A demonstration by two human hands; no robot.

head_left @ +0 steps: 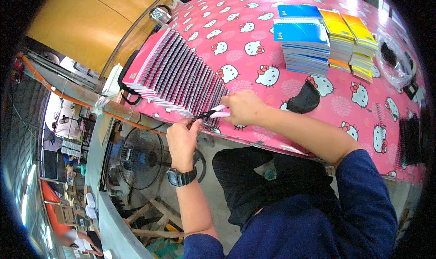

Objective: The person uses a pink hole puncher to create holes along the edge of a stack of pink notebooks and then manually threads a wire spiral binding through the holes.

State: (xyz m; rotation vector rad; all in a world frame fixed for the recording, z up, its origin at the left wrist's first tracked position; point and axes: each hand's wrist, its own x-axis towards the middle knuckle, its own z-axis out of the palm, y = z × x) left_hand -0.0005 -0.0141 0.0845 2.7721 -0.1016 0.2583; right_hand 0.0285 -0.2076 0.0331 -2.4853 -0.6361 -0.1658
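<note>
A tall stack of spiral notebooks with pink covers and black coils leans along the table's left end. My right hand is closed round a pair of pliers with pink handles. Their dark jaws meet the coil end of a notebook at the near edge of the stack. Right beside the jaws, my left hand pinches the corner of that notebook at its coil; the fingertips partly hide the spot. On my left wrist sits a black watch.
The table has a pink cat-print cover. A black curved pad lies right of my hands. Beyond stand blue booklets and yellow booklets. Loose black coils lie at the right edge. A fan stands below the table's left end.
</note>
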